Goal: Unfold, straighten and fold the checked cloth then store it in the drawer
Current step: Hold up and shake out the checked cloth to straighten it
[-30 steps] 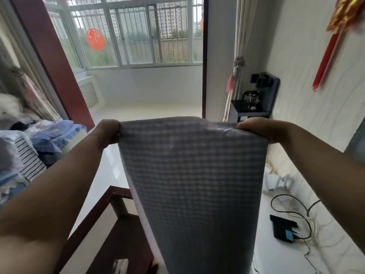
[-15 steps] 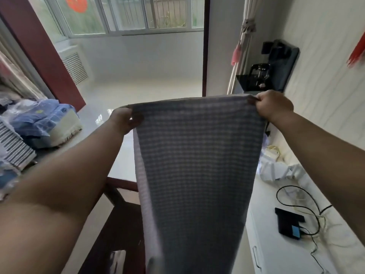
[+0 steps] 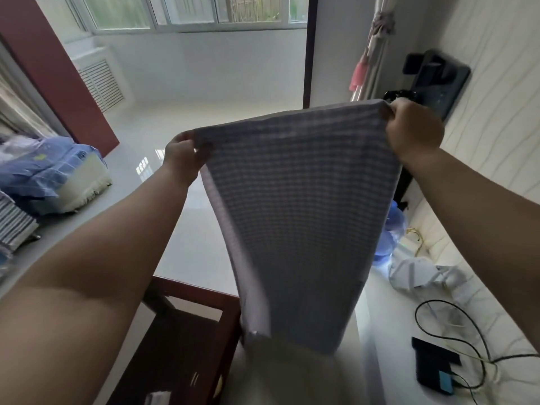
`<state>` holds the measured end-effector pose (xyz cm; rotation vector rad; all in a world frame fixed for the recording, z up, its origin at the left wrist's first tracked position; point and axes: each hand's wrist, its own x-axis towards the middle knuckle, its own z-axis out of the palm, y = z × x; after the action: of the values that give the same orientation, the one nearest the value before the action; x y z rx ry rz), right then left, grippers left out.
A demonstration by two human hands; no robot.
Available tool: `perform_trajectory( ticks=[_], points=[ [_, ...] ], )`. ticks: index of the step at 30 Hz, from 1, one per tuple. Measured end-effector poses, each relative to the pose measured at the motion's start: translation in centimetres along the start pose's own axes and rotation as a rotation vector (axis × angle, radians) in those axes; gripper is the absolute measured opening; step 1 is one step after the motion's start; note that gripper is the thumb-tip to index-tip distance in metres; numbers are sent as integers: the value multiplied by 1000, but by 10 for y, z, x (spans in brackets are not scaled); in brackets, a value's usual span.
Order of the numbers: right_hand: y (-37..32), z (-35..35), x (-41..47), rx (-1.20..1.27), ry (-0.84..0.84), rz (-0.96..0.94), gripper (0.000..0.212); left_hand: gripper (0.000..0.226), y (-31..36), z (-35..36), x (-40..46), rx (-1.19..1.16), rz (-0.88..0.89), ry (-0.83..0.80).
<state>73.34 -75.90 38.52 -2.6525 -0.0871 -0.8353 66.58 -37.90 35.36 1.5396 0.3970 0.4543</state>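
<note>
In the head view, both arms are stretched forward and the checked cloth (image 3: 295, 206) hangs in the air between the two hands. The left hand (image 3: 182, 156) is closed on the upper left corner of the cloth, with the thumb on the near side and the fingers pressed on the fabric. The right hand (image 3: 413, 128) is closed on the upper right corner and is higher in the view than the left one, so the top edge of the cloth slopes up to the right. The cloth is grey-blue with small checks. It hangs down flat and gets narrower toward its lower edge, and along its left side a paler layer of fabric shows.

The lower end of the cloth hangs above a white counter (image 3: 377, 372), near its left edge. On this counter, to the right of the cloth, lie a crumpled white bag (image 3: 420, 276), a black cable (image 3: 455, 320) and a small black device (image 3: 435, 366) near the right corner. Left of the counter stands a dark red wooden frame (image 3: 187, 331). Far on the left lies a heap of blue bedding (image 3: 43, 171).
</note>
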Motion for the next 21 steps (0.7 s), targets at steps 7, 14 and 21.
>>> perform_trajectory(
  ticks=[7, 14, 21],
  points=[
    [14, 12, 11, -20, -73, 63, 31, 39, 6, 3, 13, 254, 84, 56],
    [33, 2, -9, 35, -199, 74, 21, 20, 0, 0, -2, 194, 232, 17],
    [40, -27, -57, -39, -534, 23, 8, 22, -1, -9, -8, 175, 263, -31]
  ],
)
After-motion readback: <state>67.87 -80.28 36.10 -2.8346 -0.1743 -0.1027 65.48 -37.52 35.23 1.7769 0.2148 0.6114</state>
